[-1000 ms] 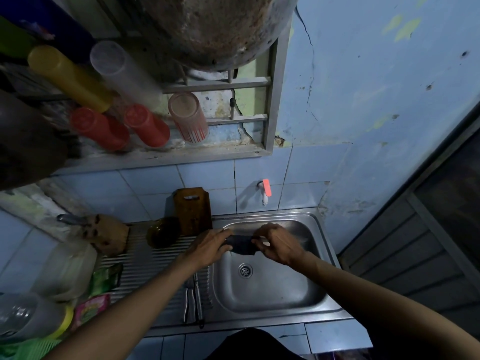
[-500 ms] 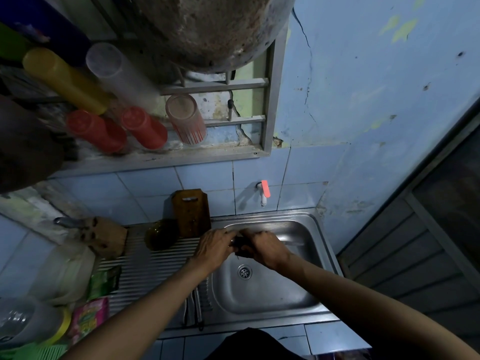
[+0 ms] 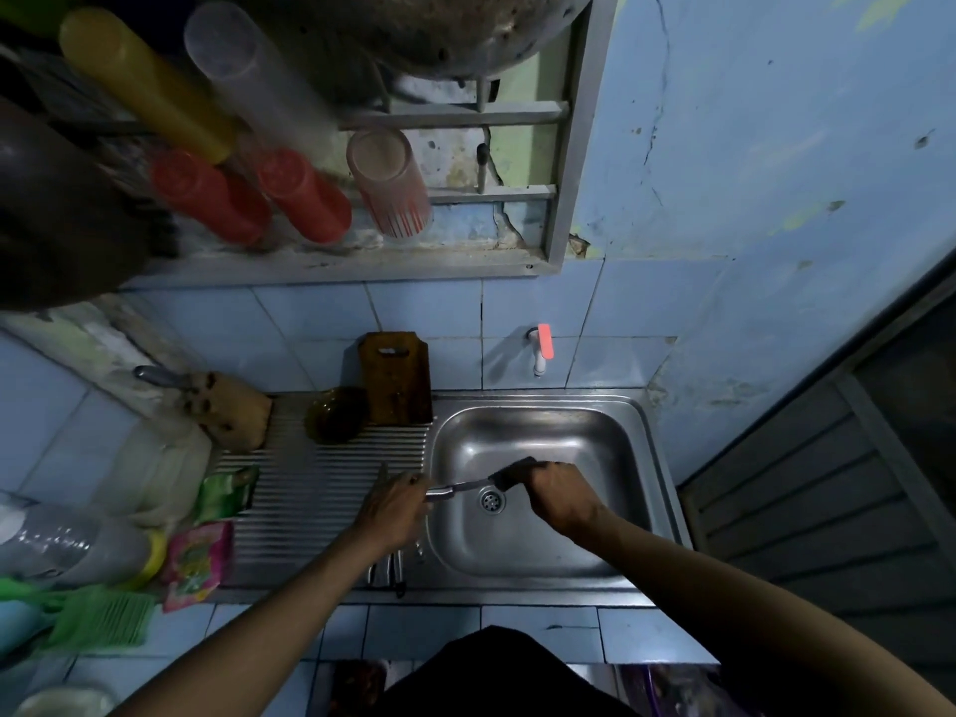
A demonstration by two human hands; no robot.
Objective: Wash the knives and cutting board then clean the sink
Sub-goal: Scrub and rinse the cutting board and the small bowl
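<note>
We hold one knife (image 3: pixel 460 490) over the sink (image 3: pixel 641 458), just above and left of the drain (image 3: pixel 491 500). Its long axis runs nearly level across the basin, left to right, rising slightly toward the right. Our left hand (image 3: pixel 396 509) is curled around the metal end at the basin's left rim, while our right hand (image 3: pixel 561 496) grips a dark pad (image 3: pixel 512 470) wrapped over the other end, so we cannot tell which end is the tip. The two hands are apart, joined only by the knife between them.

More knives (image 3: pixel 393 571) lie on the ribbed drainboard (image 3: pixel 310 489) just below our left wrist, their long axes pointing toward and away from us; their details are too dark to read. The cutting board (image 3: pixel 396 380) stands upright against the tiled wall at the back of the drainboard, its handle slot at the top, with a dark bowl (image 3: pixel 335 414) touching its left edge. The tap (image 3: pixel 542 349), with its pink handle, sticks out of the wall above the basin's back rim. On the counter to the left are a green brush (image 3: pixel 98 615) and a pink sachet (image 3: pixel 196 564).
</note>
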